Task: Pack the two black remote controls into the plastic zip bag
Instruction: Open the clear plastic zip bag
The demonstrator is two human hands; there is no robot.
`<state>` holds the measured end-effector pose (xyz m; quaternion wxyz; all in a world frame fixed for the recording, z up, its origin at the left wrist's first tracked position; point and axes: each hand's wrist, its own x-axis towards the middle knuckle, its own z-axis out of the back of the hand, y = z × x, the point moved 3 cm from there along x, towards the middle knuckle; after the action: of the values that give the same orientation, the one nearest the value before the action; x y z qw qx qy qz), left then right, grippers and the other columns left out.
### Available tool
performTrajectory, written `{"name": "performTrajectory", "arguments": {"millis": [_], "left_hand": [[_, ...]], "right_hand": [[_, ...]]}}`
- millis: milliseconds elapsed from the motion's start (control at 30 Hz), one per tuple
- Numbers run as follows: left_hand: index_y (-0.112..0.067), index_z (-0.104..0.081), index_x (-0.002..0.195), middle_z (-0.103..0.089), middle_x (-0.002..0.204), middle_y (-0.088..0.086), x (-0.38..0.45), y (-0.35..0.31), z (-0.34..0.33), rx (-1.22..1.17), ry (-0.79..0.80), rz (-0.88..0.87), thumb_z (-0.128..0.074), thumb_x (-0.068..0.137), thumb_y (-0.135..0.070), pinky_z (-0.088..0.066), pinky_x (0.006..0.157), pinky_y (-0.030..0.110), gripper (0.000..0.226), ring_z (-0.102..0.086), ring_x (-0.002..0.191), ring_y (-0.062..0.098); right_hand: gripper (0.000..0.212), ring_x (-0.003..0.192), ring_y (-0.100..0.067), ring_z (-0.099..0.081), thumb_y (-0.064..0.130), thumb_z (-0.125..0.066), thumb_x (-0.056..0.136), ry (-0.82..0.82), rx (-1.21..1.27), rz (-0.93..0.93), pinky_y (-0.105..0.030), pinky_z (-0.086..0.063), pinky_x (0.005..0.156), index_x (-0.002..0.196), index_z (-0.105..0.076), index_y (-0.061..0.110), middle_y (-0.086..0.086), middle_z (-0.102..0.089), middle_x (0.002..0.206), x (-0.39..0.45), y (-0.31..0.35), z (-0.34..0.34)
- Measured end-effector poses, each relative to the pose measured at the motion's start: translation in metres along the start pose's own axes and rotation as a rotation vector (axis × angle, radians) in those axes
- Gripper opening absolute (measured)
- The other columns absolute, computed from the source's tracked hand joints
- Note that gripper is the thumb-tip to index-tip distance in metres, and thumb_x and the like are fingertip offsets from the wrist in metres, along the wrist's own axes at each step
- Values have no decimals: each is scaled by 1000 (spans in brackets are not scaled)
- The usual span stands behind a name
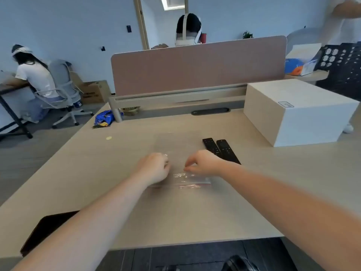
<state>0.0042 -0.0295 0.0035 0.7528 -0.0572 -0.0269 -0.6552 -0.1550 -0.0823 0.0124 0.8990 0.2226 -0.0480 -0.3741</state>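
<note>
Both hands, left (154,167) and right (203,163), pinch the clear crinkly bag (181,177) flat on the smooth worktop (97,173); two slim black remotes (220,149) lie just right.

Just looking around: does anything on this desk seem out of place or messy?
A crumpled blue snack wrapper lies at the desk's far left edge, and a small yellowish scrap sits nearby. The two remotes lie neatly side by side.

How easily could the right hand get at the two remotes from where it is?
Probably easily: the right hand is beside the two remotes, overlapping their near ends in view, and nothing lies between them.
</note>
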Motion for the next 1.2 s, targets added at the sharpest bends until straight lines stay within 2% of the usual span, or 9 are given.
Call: {"name": "performTrajectory", "arguments": {"millis": [267, 467, 567, 733, 833, 933, 1033, 1100, 1200], "left_hand": [[-21, -62, 85, -59, 96, 7, -2, 20, -6, -23, 34, 32, -48, 88, -32, -49, 73, 38, 18, -57, 95, 30], [-24, -67, 93, -62, 100, 3, -1, 22, -7, -79, -77, 60, -48, 88, -30, -49, 73, 35, 21, -59, 97, 28], [-16, -64, 77, -61, 87, 6, -4, 18, 1, -139, -230, 96, -49, 90, -28, -41, 60, 32, 23, -59, 85, 31], [-12, -49, 64, -50, 64, 2, -14, 17, 22, -228, -488, 185, -50, 90, -31, -30, 49, 30, 33, -48, 63, 28], [-11, -42, 55, -46, 51, 5, -11, 19, 16, -390, -332, 319, -44, 91, -43, -30, 48, 34, 49, -49, 59, 33], [-1, -61, 63, -64, 55, 7, -5, 6, 1, -686, -93, 372, -53, 83, -54, -48, 57, 35, 58, -59, 59, 28], [-7, -65, 68, -66, 61, 2, -3, -13, -10, -1015, 0, 395, -60, 84, -45, -39, 40, 20, 41, -56, 48, 15], [-14, -61, 68, -65, 65, 2, -2, -19, -13, -1117, 36, 398, -60, 87, -33, -34, 37, 15, 27, -57, 47, 10], [-13, -63, 69, -66, 66, 3, 1, -21, -14, -1181, 54, 376, -59, 89, -20, -34, 36, 13, 21, -56, 45, 4]], "right_hand": [[43, 108, -25, -59, 53, -63, 80, 126, -276, 116, -36, -53, 86, 109, -66, 21, -3, -65, 115, 5, 27, -31], [25, 95, -34, -62, 12, -43, 93, 74, -489, 171, -31, -38, 63, 100, -67, 9, -13, -65, 107, 8, 38, -41], [23, 88, -33, -61, 9, -45, 90, 26, -342, 86, -30, -42, 65, 95, -68, 8, -13, -68, 103, 12, 30, -32], [20, 99, -29, -65, 10, -55, 88, -170, 104, -99, -35, -54, 87, 95, -73, 6, -12, -73, 103, 14, 9, -4], [12, 87, -26, -67, 9, -64, 86, -282, 366, -195, -39, -57, 83, 90, -73, 2, -10, -72, 87, 12, -3, 5], [9, 79, -17, -59, 14, -72, 82, -309, 433, -207, -28, -48, 72, 86, -73, 6, 3, -62, 73, 10, -5, 7], [12, 80, -15, -58, 16, -74, 80, -265, 413, -165, -28, -48, 75, 86, -74, 6, -2, -66, 80, 10, 0, 7], [13, 78, -14, -57, 16, -74, 80, -234, 441, -149, -30, -49, 77, 86, -74, 5, -5, -68, 82, 9, 2, 7], [13, 61, -10, -53, 17, -72, 82, -223, 456, -147, -23, -47, 64, 84, -73, 4, 0, -63, 69, 7, 2, 6]]}}
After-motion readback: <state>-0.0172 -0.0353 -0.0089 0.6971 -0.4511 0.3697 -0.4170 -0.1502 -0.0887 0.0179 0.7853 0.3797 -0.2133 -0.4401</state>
